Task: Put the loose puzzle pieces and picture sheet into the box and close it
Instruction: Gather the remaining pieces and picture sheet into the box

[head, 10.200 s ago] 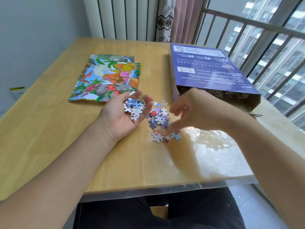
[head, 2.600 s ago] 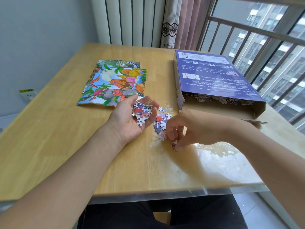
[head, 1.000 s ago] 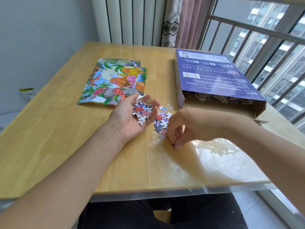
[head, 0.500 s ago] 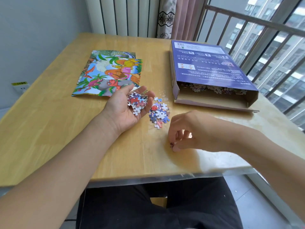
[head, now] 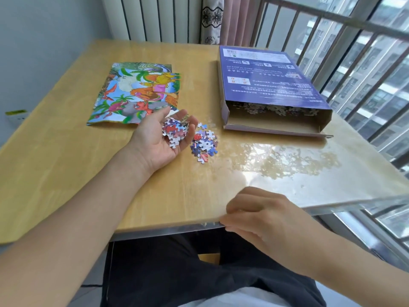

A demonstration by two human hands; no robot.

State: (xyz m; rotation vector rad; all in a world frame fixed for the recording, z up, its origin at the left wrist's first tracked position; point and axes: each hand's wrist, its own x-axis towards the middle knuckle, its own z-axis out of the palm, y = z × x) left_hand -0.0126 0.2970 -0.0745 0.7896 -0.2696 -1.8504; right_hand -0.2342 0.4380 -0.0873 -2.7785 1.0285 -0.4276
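- left hand (head: 163, 138): lying palm-up on the table (head: 66, 151), fingers loosely cupped around a small heap of puzzle pieces (head: 175, 132); cradling them, not pinching.
- right hand (head: 254, 213): sitting at the near edge of the table, fingers curled at the rim; blurred, so whether it is pinching a piece cannot be told.
- loose pile (head: 204, 144): a small cluster of pieces lying flat on the table, just right of the left hand's fingertips, well apart from the right hand.
- box (head: 270, 85): purple, lying flat at the far right, long axis running near to far; its open end is facing the near side, with pieces already showing inside the mouth.
- picture sheet (head: 139, 94): lying flat at the far left, its near edge just beyond the left hand's fingers; not yet in the box.
- governing relation: the box mouth is lying to the right of and slightly beyond both the cupped handful and the loose pile; the left hand is the nearer one to pile, sheet and mouth alike.
- judgement: the handful is probably going rightward into the open end, and the right hand would have to reach forward to gather the remaining pile.
- progress, as judged: a pile, a handful, the sheet and the closing are all remaining.
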